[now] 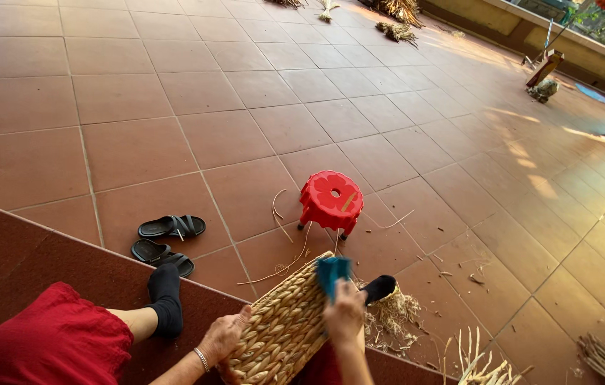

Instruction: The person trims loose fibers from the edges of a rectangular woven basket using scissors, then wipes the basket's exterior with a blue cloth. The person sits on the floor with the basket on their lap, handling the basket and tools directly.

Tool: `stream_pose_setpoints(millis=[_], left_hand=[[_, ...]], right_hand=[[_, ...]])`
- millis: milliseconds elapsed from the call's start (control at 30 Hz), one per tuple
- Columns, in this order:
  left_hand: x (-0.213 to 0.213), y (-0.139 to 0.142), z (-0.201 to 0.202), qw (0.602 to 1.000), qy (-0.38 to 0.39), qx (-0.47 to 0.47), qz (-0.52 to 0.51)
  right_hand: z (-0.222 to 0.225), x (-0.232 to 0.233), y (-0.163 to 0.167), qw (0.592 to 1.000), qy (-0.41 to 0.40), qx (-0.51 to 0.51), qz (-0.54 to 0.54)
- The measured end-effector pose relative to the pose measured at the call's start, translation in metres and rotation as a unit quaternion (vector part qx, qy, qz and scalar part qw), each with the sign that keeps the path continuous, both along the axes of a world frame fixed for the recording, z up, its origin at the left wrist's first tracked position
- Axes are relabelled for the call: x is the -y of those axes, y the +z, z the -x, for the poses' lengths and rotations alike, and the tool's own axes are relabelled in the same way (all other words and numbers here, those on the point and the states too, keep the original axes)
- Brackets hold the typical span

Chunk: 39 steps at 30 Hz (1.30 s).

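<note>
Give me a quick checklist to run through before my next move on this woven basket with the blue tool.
1. Left hand steadying the woven basket: ok, it grips the basket's near left edge.
2. Right hand has the blue tool: ok, the tool sticks up above the fingers at the basket's top edge.
3. Basket supported: ok, it leans tilted against the lap.
4. Tool's working edge on the weave: cannot tell, the contact is hidden.
5. Floor ahead free of clutter: not ok, loose fibre scraps lie by the foot, and a red stool stands close.
</note>
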<state>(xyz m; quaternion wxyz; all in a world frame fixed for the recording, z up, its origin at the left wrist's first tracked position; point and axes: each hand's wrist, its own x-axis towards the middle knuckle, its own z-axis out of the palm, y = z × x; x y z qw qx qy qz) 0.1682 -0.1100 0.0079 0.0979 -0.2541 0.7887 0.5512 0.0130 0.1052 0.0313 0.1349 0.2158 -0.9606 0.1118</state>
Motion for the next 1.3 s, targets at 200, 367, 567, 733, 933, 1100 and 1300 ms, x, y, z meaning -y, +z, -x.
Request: stream_pose_setpoints(millis=[200,367,567,733,933,1100,1300], left_hand=[[0.022,-0.012,0.014,0.999,0.036,-0.040,0.002],[0.017,-0.008,0.013,0.999,0.013,-0.038,0.006],[0.019,-0.009,0.011,0.998,0.033,-0.022,-0.046],[0.033,-0.017,0.019,0.998,0.050,-0.025,-0.008],[0.033,-0.021,0.025,0.998,0.051,-0.024,-0.018],[0.030,-0.022,0.021,0.997,0.055,-0.038,-0.041],[0.038,-0.022,0.027,0.999,0.046,-0.004,-0.011]], right_hand=[[-0.102,0.012,-0.039,0.901,0.411,-0.134,0.036],[-0.030,-0.020,-0.029,0.953,0.280,-0.072,0.090],[0.035,-0.031,-0.015,0.998,-0.041,-0.038,0.007],[-0.065,0.000,-0.042,0.964,0.242,-0.087,0.069],[-0.075,-0.009,-0.046,0.935,0.346,0.006,0.077],[0.038,-0.026,-0.026,0.997,0.043,-0.063,0.011],[-0.015,-0.002,-0.032,0.993,0.117,-0.021,0.023]])
